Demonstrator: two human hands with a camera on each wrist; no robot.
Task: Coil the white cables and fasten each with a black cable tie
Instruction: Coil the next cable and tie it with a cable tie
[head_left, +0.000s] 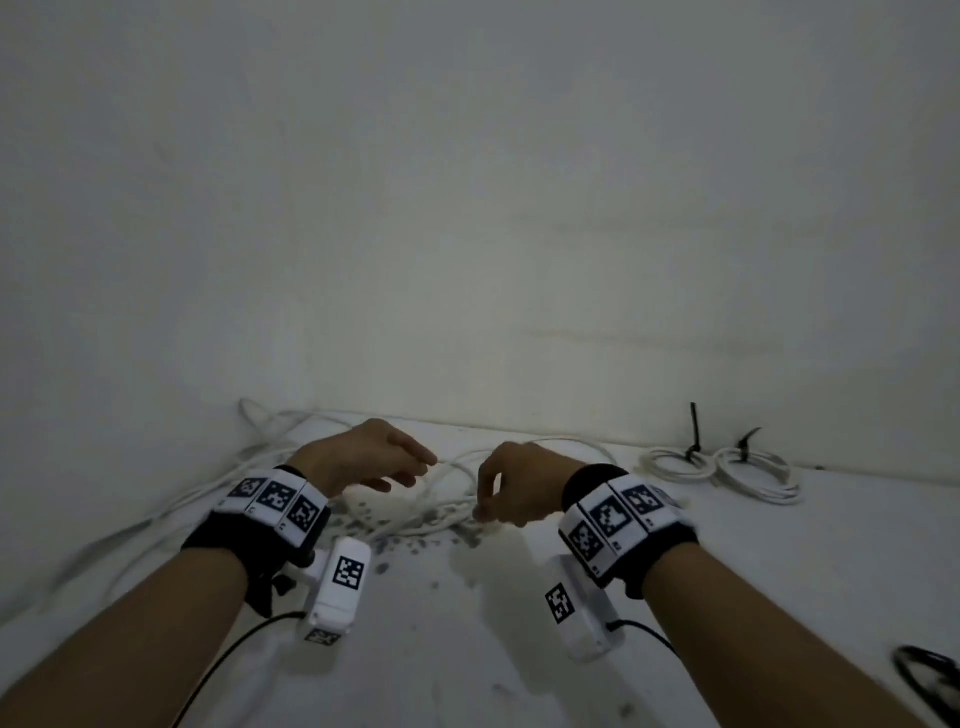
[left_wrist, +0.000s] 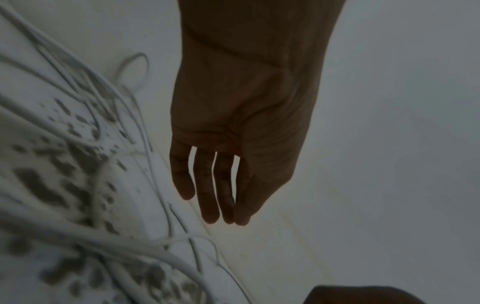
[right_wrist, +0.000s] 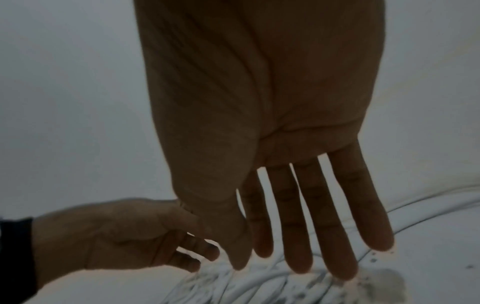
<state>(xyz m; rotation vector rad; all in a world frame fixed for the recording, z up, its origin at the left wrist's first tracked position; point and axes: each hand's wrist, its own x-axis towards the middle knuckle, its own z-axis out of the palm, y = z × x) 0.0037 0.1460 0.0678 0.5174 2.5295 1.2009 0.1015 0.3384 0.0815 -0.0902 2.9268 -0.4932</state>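
Note:
A loose tangle of white cable (head_left: 448, 508) lies on the white, dark-speckled surface between my hands. My left hand (head_left: 410, 470) hovers just left of it with fingers stretched out, holding nothing; the left wrist view shows that hand (left_wrist: 221, 195) with straight fingers above cable strands (left_wrist: 145, 248). My right hand (head_left: 488, 506) reaches down at the tangle's right side. In the right wrist view its fingers (right_wrist: 298, 236) are straight, tips just over the cable (right_wrist: 259, 286), gripping nothing. Two coiled white cables (head_left: 675, 462) (head_left: 756, 475), each bound by a black tie, lie at the back right.
More loose white cable (head_left: 270, 431) trails along the back left by the wall. A dark looped object (head_left: 930, 680), unclear what, sits at the front right edge. A pale wall (head_left: 467, 208) closes off the far side.

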